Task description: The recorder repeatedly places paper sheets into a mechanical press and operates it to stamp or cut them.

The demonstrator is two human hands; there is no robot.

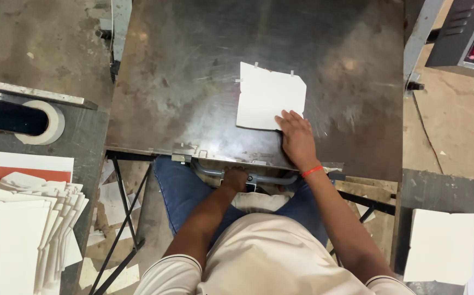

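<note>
A person's right hand [297, 136] is pressing flat, grip open, on the near corner of a thin white card sheet [268, 95] lying on the metal desk [193, 82]. The left hand [236, 179] is gripping a handle bar [272, 178]. The card is looking light, stiff, slippery; best pinched at an edge.

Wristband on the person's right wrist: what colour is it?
Red-orange; the wristband shows best in the head view, just below the right hand.

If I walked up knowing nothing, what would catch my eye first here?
Most likely the white die-cut card, bright against the dark, scratched metal plate, with the right hand pressing its lower corner. Just below the plate's front edge, the left hand grips a grey handle bar. At far left, a fanned stack of white cards fills the corner.
</note>
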